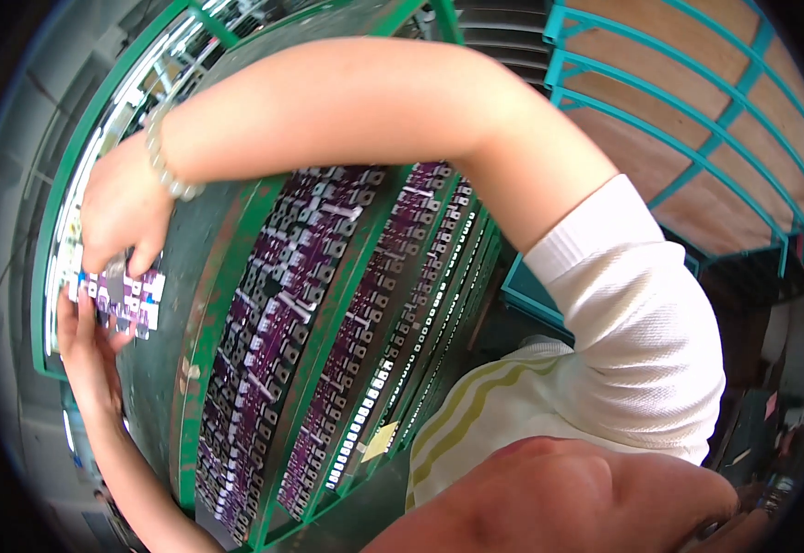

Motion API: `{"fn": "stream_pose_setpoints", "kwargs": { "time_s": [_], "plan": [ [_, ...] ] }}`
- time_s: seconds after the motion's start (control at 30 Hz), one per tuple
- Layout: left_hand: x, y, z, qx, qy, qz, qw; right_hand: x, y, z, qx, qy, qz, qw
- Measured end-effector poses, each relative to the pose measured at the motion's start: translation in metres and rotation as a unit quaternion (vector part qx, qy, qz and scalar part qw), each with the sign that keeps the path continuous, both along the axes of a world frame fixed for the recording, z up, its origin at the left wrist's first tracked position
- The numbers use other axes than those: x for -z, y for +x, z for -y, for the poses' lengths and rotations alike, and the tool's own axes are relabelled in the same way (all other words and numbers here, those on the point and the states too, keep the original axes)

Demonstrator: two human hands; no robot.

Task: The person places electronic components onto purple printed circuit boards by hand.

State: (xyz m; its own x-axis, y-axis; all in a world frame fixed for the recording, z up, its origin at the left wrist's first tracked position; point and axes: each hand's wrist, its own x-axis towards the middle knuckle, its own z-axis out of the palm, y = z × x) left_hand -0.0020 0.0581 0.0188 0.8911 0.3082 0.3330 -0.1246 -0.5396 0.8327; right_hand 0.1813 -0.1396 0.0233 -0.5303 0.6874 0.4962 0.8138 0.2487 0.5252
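Note:
A purple circuit board (144,313) with pale and metallic parts is at the far left, above a dark green surface (185,244). My left hand (88,350) reaches up from below and grips the board's left and lower edges, fingers partly behind it. From above, my right hand (125,207) bends down over the board's upper edge. Its thumb and fingers close on a small grey piece (116,267) at the board; what that piece is cannot be made out. A pale bead bracelet (158,152) circles my right wrist.
Beside the surface, a green metal frame (201,346) holds slanting rows of purple circuit boards (273,323). A yellow slip (381,442) hangs at the rows' lower end. Teal racks with brown panels (688,157) stand at the upper right.

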Motion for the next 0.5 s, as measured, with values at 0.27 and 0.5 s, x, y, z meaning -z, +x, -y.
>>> {"fn": "stream_pose_setpoints", "kwargs": {
  "time_s": [0.27, 0.5],
  "plan": [
    [0.004, 0.001, -0.027, 0.0, -0.009, -0.005, 1.0, 0.004, 0.011, -0.007, 0.093, -0.009, -0.005, 0.996],
    [0.01, 0.016, -0.039, -0.076, 0.001, 0.032, 0.997, 0.002, 0.034, -0.034, 0.112, -0.001, 0.0, 0.994]
  ]
}}
